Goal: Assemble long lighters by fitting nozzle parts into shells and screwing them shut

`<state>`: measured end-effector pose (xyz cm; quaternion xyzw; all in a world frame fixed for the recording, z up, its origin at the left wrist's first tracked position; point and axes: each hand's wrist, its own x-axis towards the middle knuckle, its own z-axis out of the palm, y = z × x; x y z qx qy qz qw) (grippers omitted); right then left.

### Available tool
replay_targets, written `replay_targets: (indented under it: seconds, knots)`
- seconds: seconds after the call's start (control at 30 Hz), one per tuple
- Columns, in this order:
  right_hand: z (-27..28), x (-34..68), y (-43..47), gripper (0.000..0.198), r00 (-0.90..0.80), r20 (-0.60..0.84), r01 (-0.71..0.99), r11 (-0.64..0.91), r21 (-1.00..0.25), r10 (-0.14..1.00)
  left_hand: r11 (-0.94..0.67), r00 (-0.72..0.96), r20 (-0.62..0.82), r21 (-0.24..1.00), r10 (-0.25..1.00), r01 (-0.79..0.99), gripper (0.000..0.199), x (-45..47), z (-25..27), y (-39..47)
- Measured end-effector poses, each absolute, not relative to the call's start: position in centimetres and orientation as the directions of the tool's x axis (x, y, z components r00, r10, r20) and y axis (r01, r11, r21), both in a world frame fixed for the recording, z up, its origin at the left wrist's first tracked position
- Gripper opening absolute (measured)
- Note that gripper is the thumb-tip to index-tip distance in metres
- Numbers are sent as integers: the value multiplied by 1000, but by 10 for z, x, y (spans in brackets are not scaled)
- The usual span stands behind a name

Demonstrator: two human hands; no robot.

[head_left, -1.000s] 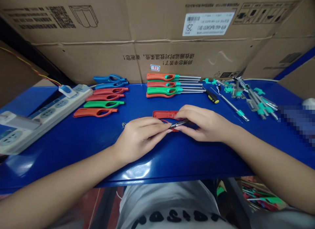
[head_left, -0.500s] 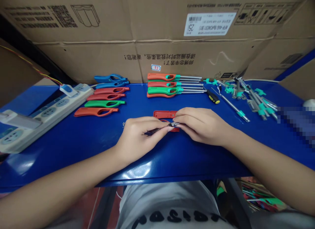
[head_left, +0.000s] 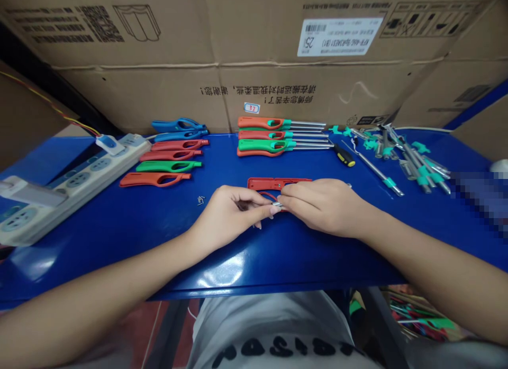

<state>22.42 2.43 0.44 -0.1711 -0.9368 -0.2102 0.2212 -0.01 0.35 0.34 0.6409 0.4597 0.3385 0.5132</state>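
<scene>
My right hand (head_left: 327, 207) is closed, its fingers round a thin silver metal rod (head_left: 277, 204) whose end pokes out toward the left. At that end, the thumb and forefinger of my left hand (head_left: 228, 213) pinch the tip; its other fingers curl beneath. Most of the rod is hidden by my right hand. Just behind and under my fingers lies a red lighter casing (head_left: 262, 184) in halves on the blue table, partly covered by my hands. Several small screws (head_left: 200, 200) lie left of my left hand.
Blue, red, green and orange lighter handles (head_left: 169, 167) lie at the left, beside a white power strip (head_left: 77, 181). Lighters with metal tubes (head_left: 264, 147) are stacked at the back. A black-yellow screwdriver (head_left: 344, 156) and a heap of metal tubes (head_left: 415, 160) lie to the right.
The dark piece that showed in my left hand is out of sight. My left hand has shifted slightly and turned, uncovering the screws. More of the red casing shows behind my right hand.
</scene>
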Motion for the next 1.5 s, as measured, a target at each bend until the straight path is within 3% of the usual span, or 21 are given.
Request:
replay_targets:
  seconds: [0.1, 0.27, 0.43, 0.6, 0.77, 0.9, 1.03, 1.17, 1.3, 1.5]
  knots:
    - [2, 225, 25, 30, -839, 476, 426, 863, 271, 265, -144, 351, 48, 957, 935, 253, 7, -2, 1, 3]
    - [0, 225, 24, 28, -840, 460, 439, 859, 263, 289, -403, 367, 266, 835, 891, 374, 9, -5, -3, 0]
    - [4, 226, 24, 23, -827, 468, 433, 883, 179, 311, -267, 357, 149, 913, 922, 309, 16, -3, -3, 2]
    - [9, 232, 28, 34, -812, 419, 480, 873, 83, 406, -62, 372, -11, 981, 928, 185, 42, -3, 1, 8]
    - [11, 240, 36, 31, -785, 392, 529, 848, 24, 479, -156, 366, 64, 961, 929, 228, 55, -11, -3, 16]
    - [11, 244, 41, 29, -755, 314, 577, 811, -101, 576, -347, 362, 202, 848, 910, 400, 51, -20, -1, 20]
    - [15, 243, 41, 28, -724, 187, 627, 746, -225, 665, -550, 406, 375, 631, 833, 547, 29, -25, 11, 19]
    - [20, 241, 39, 26, -724, 102, 590, 689, -421, 683, -648, 453, 467, 481, 760, 591, 15, -28, 21, 20]
    - [20, 241, 39, 22, -769, 99, 466, 659, -591, 632, -651, 515, 398, 468, 759, 598, 19, -32, 23, 26]
    - [16, 242, 43, 22, -779, 150, 405, 671, -621, 609, -647, 664, 175, 499, 727, 577, 24, -39, 21, 36]
